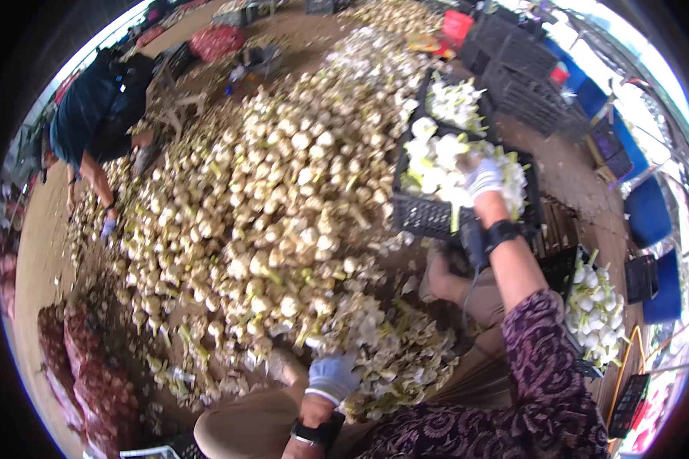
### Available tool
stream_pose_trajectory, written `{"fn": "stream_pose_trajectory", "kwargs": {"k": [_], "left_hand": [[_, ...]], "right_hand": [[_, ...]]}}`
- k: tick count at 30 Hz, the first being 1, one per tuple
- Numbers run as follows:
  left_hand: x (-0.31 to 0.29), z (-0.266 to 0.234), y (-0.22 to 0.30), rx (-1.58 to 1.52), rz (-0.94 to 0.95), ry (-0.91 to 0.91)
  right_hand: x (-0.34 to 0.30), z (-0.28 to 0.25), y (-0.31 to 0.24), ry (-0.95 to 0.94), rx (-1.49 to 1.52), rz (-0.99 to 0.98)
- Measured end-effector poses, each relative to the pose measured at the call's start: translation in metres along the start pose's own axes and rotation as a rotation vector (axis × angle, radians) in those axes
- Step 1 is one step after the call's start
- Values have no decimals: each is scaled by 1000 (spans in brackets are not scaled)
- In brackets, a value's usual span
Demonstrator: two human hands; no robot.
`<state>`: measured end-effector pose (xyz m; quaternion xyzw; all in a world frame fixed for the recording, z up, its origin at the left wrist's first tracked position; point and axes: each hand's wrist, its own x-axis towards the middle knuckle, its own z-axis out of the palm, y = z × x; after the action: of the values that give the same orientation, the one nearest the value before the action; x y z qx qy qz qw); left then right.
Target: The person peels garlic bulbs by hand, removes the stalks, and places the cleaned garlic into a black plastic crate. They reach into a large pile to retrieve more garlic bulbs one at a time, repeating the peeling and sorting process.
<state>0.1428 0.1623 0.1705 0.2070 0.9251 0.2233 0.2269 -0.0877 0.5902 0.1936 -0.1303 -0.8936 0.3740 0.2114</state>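
My right hand [483,177], in a white glove, reaches over a black plastic crate [425,216] and touches the peeled white bulbs [434,157] in it. They look like garlic or onions with pale green stalks. Its fingertips are partly lost among the bulbs, so I cannot make out whether it grips one. Low in front of me, my left hand [334,376], in a similar glove, is beside a heap of cut stalks and papery skins [394,352]. Blur hides how its fingers are set. Beyond it spreads a large pile of unpeeled bulbs [283,183].
Another crate of white bulbs [458,103] stands behind the first, and a third lot of bulbs [595,310] is at my right. Stacked black crates [517,65] stand far right. Red mesh sacks [92,367] lie at the left. A co-worker [103,107] bends over the pile's far left.
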Motion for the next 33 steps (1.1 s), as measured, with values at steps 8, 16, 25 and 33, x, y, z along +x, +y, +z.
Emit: {"fn": "stream_pose_trajectory", "kwargs": {"k": [8,16,25,33], "left_hand": [[-3,12,-21,-3,0,-103],[-6,4,-22,20,-22,49],[-15,3,-21,23,32,76],[-7,-3,-24,19,-16,30]], "right_hand": [[-161,173,-49,-523,478,627],[-358,224,-49,-1248,-641,-98],[-382,205,-52,-1513,-585,-375],[-304,288,-86,-1294,-724,-428]]}}
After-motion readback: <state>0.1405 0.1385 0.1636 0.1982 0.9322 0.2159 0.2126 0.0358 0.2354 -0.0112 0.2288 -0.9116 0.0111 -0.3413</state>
